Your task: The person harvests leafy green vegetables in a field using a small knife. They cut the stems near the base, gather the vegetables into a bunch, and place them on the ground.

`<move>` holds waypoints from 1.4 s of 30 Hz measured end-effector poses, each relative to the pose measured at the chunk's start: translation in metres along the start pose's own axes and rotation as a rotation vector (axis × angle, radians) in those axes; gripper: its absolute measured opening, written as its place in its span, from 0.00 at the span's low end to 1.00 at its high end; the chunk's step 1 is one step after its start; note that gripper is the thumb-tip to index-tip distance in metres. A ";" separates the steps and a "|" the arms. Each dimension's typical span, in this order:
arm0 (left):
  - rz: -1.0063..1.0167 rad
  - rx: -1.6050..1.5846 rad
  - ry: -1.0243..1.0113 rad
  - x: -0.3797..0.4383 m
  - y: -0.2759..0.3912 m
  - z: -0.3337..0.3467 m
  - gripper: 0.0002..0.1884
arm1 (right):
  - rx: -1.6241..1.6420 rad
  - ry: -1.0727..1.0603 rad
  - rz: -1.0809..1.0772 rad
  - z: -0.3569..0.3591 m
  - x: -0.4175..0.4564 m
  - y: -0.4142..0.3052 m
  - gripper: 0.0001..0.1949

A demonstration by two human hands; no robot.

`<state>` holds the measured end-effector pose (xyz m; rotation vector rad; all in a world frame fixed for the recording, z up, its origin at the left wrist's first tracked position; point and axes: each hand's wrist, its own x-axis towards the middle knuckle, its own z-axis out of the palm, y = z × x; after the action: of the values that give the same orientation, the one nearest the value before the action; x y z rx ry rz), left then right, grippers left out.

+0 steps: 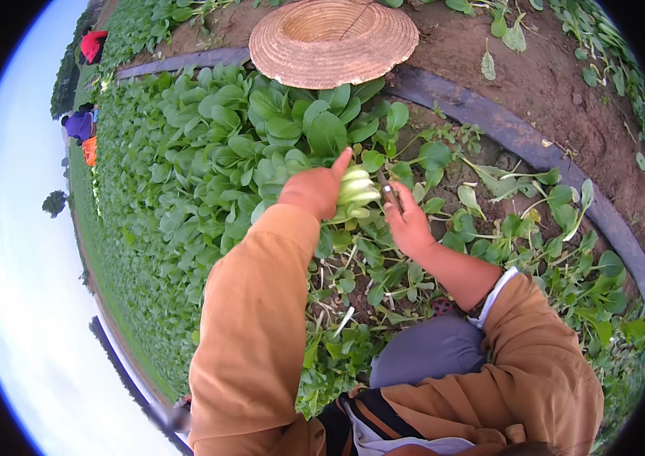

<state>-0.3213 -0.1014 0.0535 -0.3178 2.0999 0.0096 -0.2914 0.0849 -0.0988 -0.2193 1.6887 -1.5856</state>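
Note:
My left hand (pixel 315 191) grips a bunch of leafy greens (pixel 358 191) with pale, thick stems, their stem ends turned to the right. The thumb points up along the bunch, and its leaves spread out to the left of the hand. Just right of the stem ends, my right hand (pixel 409 221) is closed around the handle of a small knife (pixel 389 192). The blade points up and is partly hard to make out beside the stems. Dense rows of standing greens (pixel 203 154) grow to the left of both hands.
A straw hat (pixel 331 43) lies at the bed's far edge, over a dark flat hose (pixel 488 111). Cut leaves and stem scraps (pixel 345 321) litter the soil near my knee (pixel 428 350). Two people, one in red (pixel 93 47), one in purple (pixel 79 124) by an orange crate (pixel 89 151), are far left.

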 end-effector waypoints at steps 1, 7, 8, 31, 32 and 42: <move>-0.014 -0.021 0.027 -0.001 -0.002 -0.008 0.58 | 0.037 -0.001 -0.014 0.004 0.006 0.003 0.23; -0.140 -0.208 0.032 0.009 -0.050 0.036 0.55 | 0.019 -0.142 0.161 0.023 0.035 0.011 0.27; -0.140 -0.211 0.026 0.010 -0.054 0.045 0.46 | 0.014 -0.155 0.176 0.026 0.036 0.012 0.27; 0.002 -0.354 0.207 -0.049 -0.046 0.086 0.32 | -0.055 -0.053 0.004 0.034 0.026 0.060 0.16; 0.061 -0.406 0.297 -0.057 -0.053 0.107 0.33 | 0.136 -0.110 0.214 0.028 0.017 0.053 0.15; 0.177 -1.283 0.465 -0.202 0.006 0.180 0.39 | 0.864 -0.386 0.300 0.047 -0.042 -0.087 0.21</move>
<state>-0.0724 -0.0267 0.1281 -0.9375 2.2879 1.5424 -0.2669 0.0572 0.0020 0.1584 0.6173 -1.7479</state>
